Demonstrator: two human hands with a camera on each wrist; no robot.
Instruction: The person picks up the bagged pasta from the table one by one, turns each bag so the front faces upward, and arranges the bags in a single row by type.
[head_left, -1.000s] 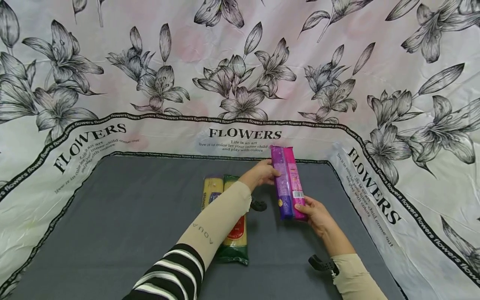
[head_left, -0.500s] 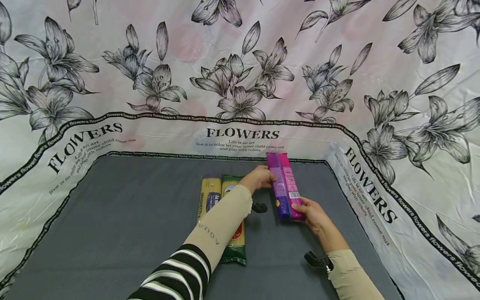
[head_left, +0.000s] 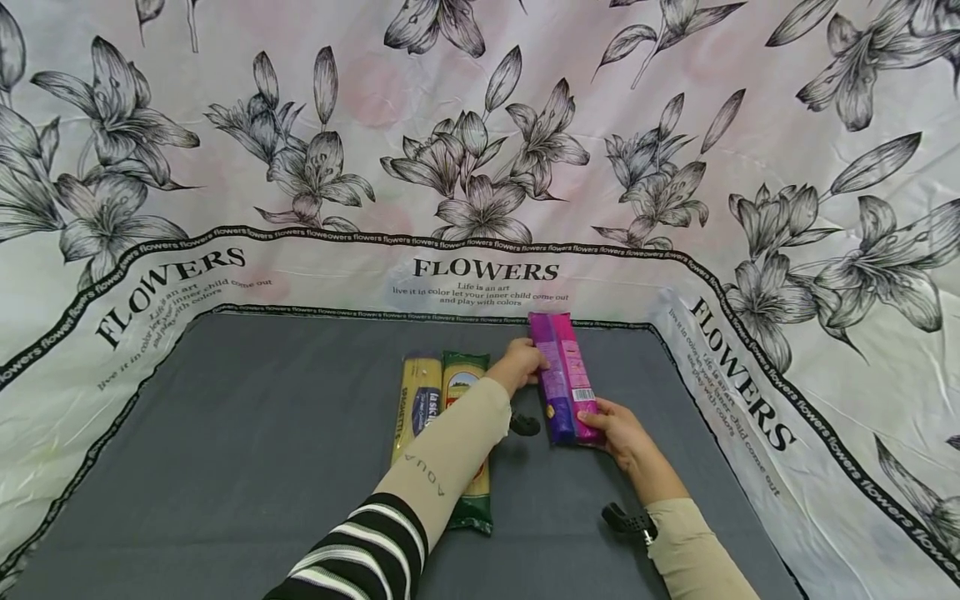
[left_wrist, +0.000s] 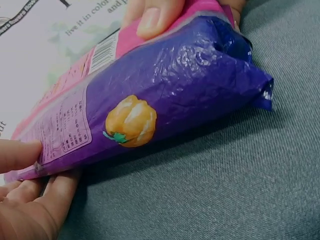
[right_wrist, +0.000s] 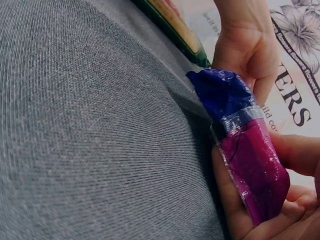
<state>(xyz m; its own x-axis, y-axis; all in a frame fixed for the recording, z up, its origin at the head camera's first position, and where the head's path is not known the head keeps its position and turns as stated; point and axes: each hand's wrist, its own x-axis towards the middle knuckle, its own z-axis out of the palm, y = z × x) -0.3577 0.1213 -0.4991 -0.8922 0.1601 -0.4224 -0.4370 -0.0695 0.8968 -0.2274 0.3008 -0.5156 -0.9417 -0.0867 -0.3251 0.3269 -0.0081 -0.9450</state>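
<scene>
A long pink and purple packet with a barcode is held between both hands, tilted close over the grey cloth. My left hand grips its far left edge, thumb on top and fingers underneath in the left wrist view. At the near right corner my right hand pinches it between thumb and fingers. A yellow pepper picture shows on the packet's purple side. Left of it lie a yellow spaghetti pack and a green-ended pasta pack, side by side and partly covered by my left forearm.
The grey cloth covers the working surface, bordered by a white strip printed with FLOWERS. Behind rises white fabric with lily drawings. Black straps stick out by the wrists.
Both hands have brought the packet slightly toward me and to the left, lowering it nearer the cloth. Their grip stays the same, and the two pasta packs lie as before.
</scene>
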